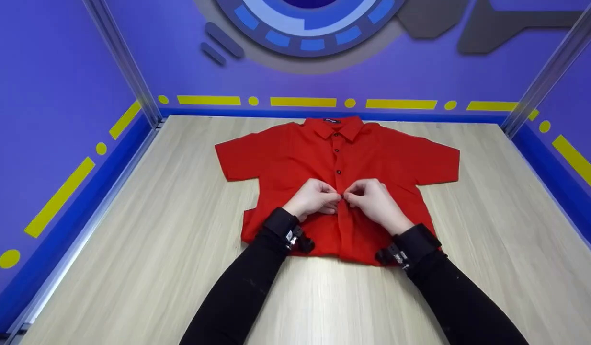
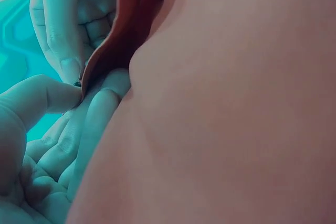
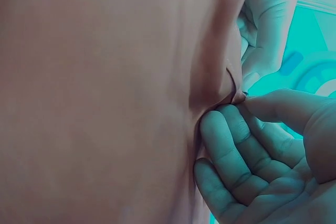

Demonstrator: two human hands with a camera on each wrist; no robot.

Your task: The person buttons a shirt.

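Observation:
A red short-sleeved shirt [image 1: 295,158] lies front up, its collar [image 1: 335,128] at the far side. Dark buttons run down the front placket [image 1: 343,230]. Both hands meet at a button [image 1: 342,196] about midway down. My left hand [image 1: 314,199] pinches the placket edge between thumb and fingers, some fingertips tucked under the cloth in the left wrist view. From the other side my right hand [image 1: 372,201] pinches the cloth at that button, thumb [image 3: 278,106] on top and fingers beneath. The thumbs and fingertips cover most of the button.
The shirt lies on a light wood-grain table [image 1: 147,215]. A blue printed wall [image 1: 276,81] stands right behind the collar, with side panels left and right. Black bands with small cameras [image 1: 295,237] sit on both wrists. The shirt's lower left side shows a notch-like fold [image 1: 251,218].

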